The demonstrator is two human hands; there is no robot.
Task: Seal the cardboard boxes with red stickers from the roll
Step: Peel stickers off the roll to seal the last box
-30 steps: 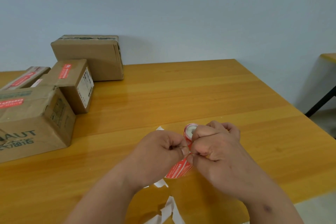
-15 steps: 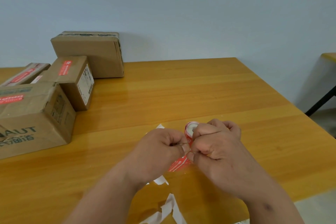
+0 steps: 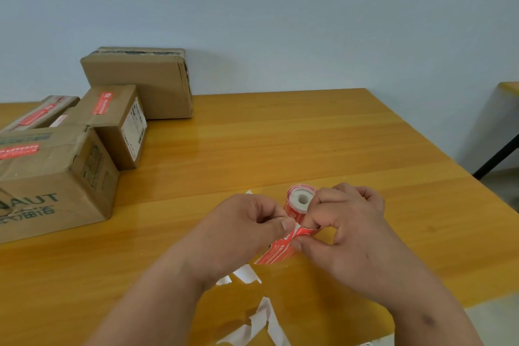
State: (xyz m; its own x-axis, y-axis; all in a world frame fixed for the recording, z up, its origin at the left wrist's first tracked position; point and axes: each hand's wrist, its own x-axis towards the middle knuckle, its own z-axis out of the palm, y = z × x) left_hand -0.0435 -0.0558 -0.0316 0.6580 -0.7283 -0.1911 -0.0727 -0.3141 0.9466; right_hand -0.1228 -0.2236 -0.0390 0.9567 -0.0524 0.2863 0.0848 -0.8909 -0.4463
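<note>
While both hands work just above the near middle of the wooden tabletop (image 3: pixel 323 135), the right hand (image 3: pixel 348 236) curls its grip round the sticker roll (image 3: pixel 299 201), thumb pinching the loose red sticker (image 3: pixel 276 251) that trails off it. Opposite it, the left hand (image 3: pixel 241 230) pinches that same sticker's upper edge between thumb and forefinger. White backing scraps (image 3: pixel 259 320) lie on the tabletop below the wrists. At far left stand four cardboard boxes: a large printed box (image 3: pixel 50 177), a medium box (image 3: pixel 118 121) and a flat box (image 3: pixel 39 114), each with a red sticker on top, and a plain box (image 3: pixel 143 81) against the wall.
</note>
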